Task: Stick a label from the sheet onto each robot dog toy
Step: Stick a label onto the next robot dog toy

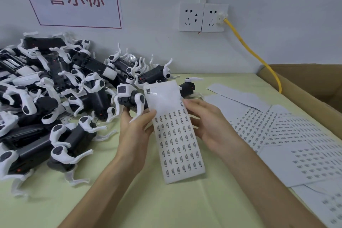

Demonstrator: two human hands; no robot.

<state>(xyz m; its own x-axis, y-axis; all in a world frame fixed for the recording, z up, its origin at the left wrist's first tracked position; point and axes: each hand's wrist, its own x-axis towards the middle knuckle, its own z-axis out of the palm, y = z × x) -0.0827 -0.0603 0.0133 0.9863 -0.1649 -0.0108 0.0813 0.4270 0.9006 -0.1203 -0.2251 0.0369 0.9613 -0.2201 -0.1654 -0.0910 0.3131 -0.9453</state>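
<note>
A: Centre frame, the left hand (136,126) has its grip closed on a robot dog toy (129,96) and the edge of the label sheet (175,131). The right hand (205,118) pinches the sheet's other edge near the top printed row.

B: And beyond the hands?

A: A pile of toys (51,98) fills the left of the pale green bench (111,200); spare sheets (288,144) spread lower right.

B: The risk?

A: Holding toy and sheet together, the sheet could buckle, so a peeled label may curl, stick to a fingertip, or land crooked.
</note>
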